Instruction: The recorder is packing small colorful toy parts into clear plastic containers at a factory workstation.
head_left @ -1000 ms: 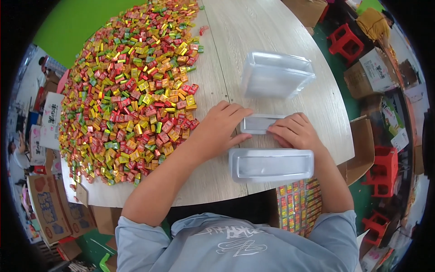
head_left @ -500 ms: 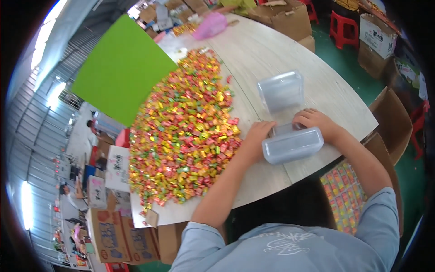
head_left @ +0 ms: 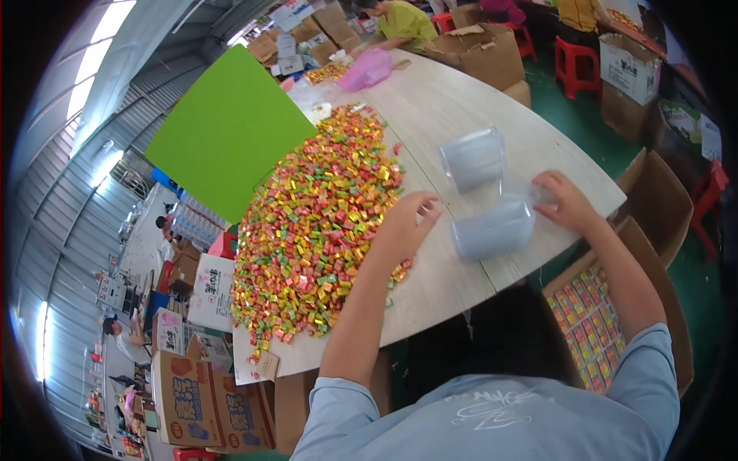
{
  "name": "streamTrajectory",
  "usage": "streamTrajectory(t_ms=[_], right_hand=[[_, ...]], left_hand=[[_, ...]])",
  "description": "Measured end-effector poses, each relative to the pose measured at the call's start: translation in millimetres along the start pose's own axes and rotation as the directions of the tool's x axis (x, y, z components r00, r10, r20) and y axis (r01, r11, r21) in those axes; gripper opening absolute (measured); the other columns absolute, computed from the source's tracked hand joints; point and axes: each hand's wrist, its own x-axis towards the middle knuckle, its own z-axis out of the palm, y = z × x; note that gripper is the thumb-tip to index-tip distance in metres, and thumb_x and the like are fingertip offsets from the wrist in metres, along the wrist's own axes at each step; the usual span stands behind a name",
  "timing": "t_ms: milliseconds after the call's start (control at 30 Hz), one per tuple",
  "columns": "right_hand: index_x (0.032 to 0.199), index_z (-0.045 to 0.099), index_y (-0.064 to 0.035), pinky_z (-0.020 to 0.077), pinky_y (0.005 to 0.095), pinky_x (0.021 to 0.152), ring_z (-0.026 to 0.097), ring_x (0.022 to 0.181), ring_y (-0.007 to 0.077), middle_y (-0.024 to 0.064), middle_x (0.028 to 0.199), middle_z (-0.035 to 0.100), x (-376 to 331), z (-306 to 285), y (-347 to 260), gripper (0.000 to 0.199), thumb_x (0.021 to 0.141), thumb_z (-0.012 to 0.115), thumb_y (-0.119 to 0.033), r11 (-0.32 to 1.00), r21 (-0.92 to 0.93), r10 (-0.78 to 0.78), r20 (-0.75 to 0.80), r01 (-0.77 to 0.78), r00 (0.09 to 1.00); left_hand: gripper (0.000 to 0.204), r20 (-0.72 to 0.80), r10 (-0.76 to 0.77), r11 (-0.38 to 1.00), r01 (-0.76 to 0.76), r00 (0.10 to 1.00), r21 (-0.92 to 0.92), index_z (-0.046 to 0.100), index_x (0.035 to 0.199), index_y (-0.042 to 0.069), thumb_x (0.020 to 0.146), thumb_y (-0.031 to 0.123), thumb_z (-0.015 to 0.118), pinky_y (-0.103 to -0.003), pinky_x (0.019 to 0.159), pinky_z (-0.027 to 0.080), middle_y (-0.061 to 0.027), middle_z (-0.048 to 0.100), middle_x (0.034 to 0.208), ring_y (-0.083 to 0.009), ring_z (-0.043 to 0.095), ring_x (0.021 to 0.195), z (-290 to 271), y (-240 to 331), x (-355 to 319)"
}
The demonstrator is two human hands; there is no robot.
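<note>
A big heap of small wrapped candies [head_left: 323, 223] in red, yellow and green covers the left part of a long pale wooden table [head_left: 461, 107]. My left hand [head_left: 406, 224] rests at the heap's right edge, fingers spread over the candies. My right hand [head_left: 563, 201] touches a low clear plastic tray [head_left: 516, 190] lying flat on the table. A clear plastic box [head_left: 493, 228] lies between my hands, near the front edge. A stack of clear plastic boxes [head_left: 473, 158] stands just behind it.
A green board [head_left: 227, 131] leans at the table's far left. An open carton of packed candies [head_left: 588, 326] sits by my right elbow. Cardboard boxes [head_left: 480, 54] stand at the far end, printed cartons [head_left: 200, 384] on the floor at left, and red stools [head_left: 573, 58] beyond. Other people work in the background.
My head has turned, so the table now runs diagonally. My left hand has left the low clear tray and moved left to the candy heap; my right hand stays on the tray.
</note>
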Motion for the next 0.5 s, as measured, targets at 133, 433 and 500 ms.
streamTrajectory(t_ms=[133,433,500], right_hand=[[0.125,0.058,-0.0045,0.0447,0.0390,0.105,0.056,0.119,0.0311,0.0140,0.125,0.058,-26,-21,5,0.046,0.082,0.075,-0.005,0.989,0.078,0.133,-0.167,-0.122,0.977],[0.143,0.045,-0.0038,0.0432,0.0328,0.103,0.057,0.112,0.0197,0.0106,0.125,0.058,-118,21,-57,0.047,0.103,0.055,-0.024,0.599,0.798,0.548,-0.346,-0.069,0.762],[0.144,0.045,-0.0035,0.0460,0.0318,0.098,0.060,0.105,0.0190,0.0109,0.120,0.061,-135,34,-77,0.048,0.104,0.053,-0.030,0.324,0.945,0.670,-0.195,-0.046,0.716]], left_hand=[[0.036,-0.059,0.012,0.997,-0.016,0.998,-0.074,0.061,0.127,0.004,0.097,0.021,0.068,-0.038,0.083,0.054,-0.0125,0.066,0.111,-0.0242,0.065,0.101,3,12,-10],[0.065,-0.256,0.003,0.995,-0.028,0.967,-0.093,0.042,0.146,-0.002,0.096,0.027,0.071,-0.040,0.105,0.044,-0.0197,0.055,0.136,-0.0296,0.055,0.123,70,21,-35],[0.062,-0.209,-0.076,0.966,0.020,0.975,-0.259,0.042,0.145,-0.001,0.098,0.029,0.069,-0.039,0.105,0.043,-0.0180,0.056,0.134,-0.0274,0.056,0.122,78,17,-34]])
